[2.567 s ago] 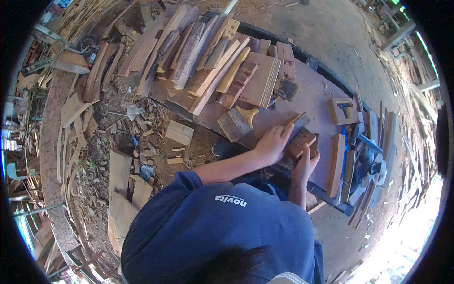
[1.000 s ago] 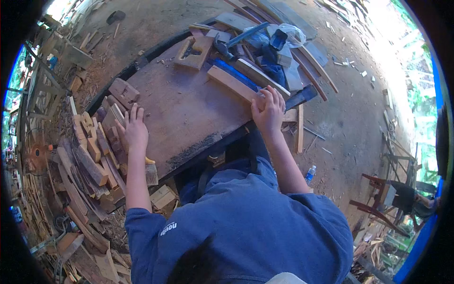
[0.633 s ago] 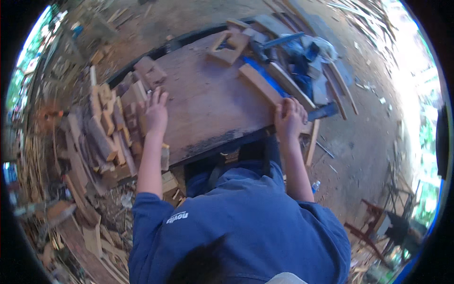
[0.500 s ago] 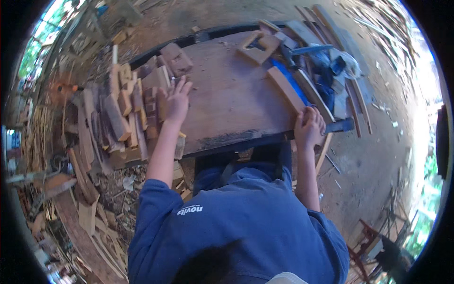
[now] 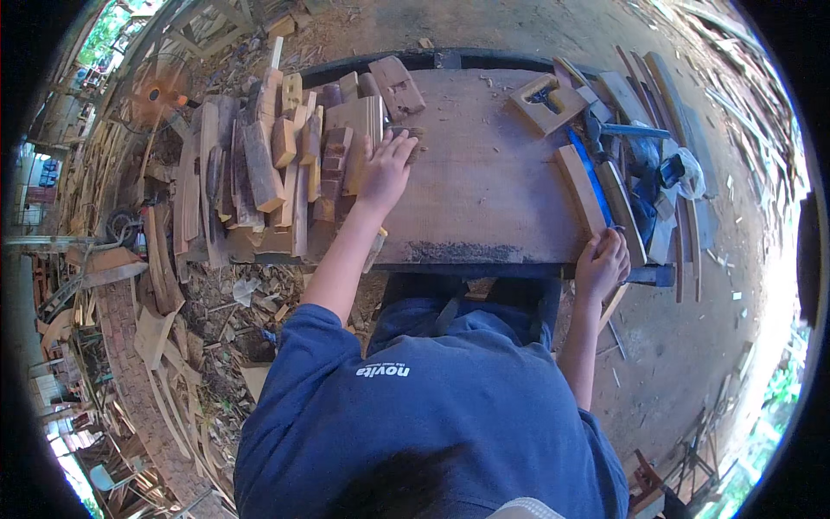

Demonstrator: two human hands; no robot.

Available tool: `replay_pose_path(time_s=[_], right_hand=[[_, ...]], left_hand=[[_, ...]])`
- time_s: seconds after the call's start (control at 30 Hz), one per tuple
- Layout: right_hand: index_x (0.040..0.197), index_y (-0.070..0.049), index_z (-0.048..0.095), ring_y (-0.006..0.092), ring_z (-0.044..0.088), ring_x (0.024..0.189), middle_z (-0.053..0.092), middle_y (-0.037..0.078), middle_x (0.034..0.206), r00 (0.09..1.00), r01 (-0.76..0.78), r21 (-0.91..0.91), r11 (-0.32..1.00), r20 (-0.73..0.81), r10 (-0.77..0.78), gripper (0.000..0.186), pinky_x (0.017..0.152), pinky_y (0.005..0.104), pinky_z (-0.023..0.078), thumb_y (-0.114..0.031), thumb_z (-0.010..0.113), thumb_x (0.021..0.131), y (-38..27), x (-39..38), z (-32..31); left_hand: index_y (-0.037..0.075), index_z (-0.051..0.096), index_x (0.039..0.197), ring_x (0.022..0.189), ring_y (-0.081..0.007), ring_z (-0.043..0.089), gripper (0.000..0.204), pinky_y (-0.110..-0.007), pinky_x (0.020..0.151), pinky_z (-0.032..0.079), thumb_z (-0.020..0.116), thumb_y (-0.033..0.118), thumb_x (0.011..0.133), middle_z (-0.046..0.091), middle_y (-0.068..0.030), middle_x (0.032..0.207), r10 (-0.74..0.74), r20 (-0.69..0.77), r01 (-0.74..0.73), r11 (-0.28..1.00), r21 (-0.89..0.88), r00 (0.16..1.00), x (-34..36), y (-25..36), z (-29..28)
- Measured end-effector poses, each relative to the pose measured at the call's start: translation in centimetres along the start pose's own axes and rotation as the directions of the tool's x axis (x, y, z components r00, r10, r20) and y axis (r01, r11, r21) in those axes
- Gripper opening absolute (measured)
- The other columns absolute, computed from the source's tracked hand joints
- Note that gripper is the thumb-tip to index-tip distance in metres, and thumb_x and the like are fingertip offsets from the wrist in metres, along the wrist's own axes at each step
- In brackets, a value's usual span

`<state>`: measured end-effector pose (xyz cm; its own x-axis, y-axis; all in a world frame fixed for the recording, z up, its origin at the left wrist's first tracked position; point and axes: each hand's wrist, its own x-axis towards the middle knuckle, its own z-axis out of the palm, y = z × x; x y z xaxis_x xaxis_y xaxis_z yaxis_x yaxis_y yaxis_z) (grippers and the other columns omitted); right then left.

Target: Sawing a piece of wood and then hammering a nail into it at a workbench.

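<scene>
My left hand (image 5: 385,176) lies at the right edge of a pile of wood pieces, fingers spread and stretched out. Its fingertips rest over a small dark piece (image 5: 410,136) that they partly hide. Just beyond lies a brown wood block with holes (image 5: 398,87), and beside it stands a pale block (image 5: 354,117). At the table's near right edge, my right hand (image 5: 603,266) has its fingers curled in; what they hold, if anything, is hidden. Close to its fingertips are a light wood bar (image 5: 581,190), a blue strip (image 5: 591,177) and a second wood bar (image 5: 623,212).
Offcuts (image 5: 259,164) crowd the left of the wooden tabletop (image 5: 484,199). On the right are a notched wood block (image 5: 547,102), a hammer with a blue handle (image 5: 635,131), crumpled plastic (image 5: 692,173) and long strips (image 5: 666,95). Scraps litter the ground (image 5: 246,320).
The whole view has shifted, so the table sits further right and straighter. Both hands stay at about the same places on the table.
</scene>
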<state>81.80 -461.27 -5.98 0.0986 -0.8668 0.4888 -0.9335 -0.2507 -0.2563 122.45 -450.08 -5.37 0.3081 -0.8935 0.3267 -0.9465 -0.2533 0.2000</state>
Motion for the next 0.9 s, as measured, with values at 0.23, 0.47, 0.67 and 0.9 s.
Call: replay_pose_path(time_s=[0.23,0.47,0.67,0.9], right_hand=[[0.121,-0.008,0.059,0.0334,0.052,0.119,0.06,0.014,0.126,1.0,0.006,-0.016,1.0,-0.004,-0.006,0.035,0.104,0.0457,0.033,-0.032,0.056,0.095,0.0,0.0,0.1],[0.119,-0.007,0.059,0.0341,0.052,0.119,0.059,0.014,0.128,1.0,0.001,-0.026,1.0,0.016,-0.001,0.035,0.104,0.0464,0.033,-0.031,0.056,0.094,0.3,-0.2,0.5],[0.119,-0.007,0.059,0.0332,0.051,0.122,0.058,0.014,0.129,1.0,-0.009,-0.019,1.0,0.024,0.01,0.034,0.105,0.0474,0.032,-0.03,0.057,0.094,0.0,0.0,0.4],[0.119,-0.008,0.059,0.0318,0.045,0.132,0.053,0.015,0.139,0.982,0.111,-0.067,0.992,-0.147,-0.12,0.031,0.109,0.0503,0.027,-0.019,0.061,0.09,-2.0,-0.4,-0.3]], left_hand=[[0.016,0.058,0.123,0.135,-0.0307,0.046,0.042,-0.058,0.117,0.019,0.068,0.01,0.083,0.056,-0.0057,0.139,0.006,-0.014,-0.007,1.0,-0.026,1.0,0.0,0.0,-0.1],[0.016,0.062,0.109,0.131,-0.0314,0.051,0.029,-0.059,0.116,0.021,0.067,0.007,0.082,0.061,-0.0059,0.132,0.057,-0.076,-0.061,0.997,-0.05,0.995,-0.3,-0.3,0.0],[0.015,0.061,0.102,0.129,-0.031,0.052,0.022,-0.059,0.116,0.022,0.066,0.007,0.083,0.063,-0.0056,0.129,0.073,-0.112,-0.082,0.993,-0.083,0.991,-0.4,-0.4,0.1],[0.012,0.058,0.105,0.134,-0.029,0.046,0.019,-0.058,0.116,0.021,0.062,0.011,0.087,0.058,-0.0089,0.134,0.025,-0.011,-0.026,0.996,-0.087,1.0,-1.2,0.9,-1.3]])
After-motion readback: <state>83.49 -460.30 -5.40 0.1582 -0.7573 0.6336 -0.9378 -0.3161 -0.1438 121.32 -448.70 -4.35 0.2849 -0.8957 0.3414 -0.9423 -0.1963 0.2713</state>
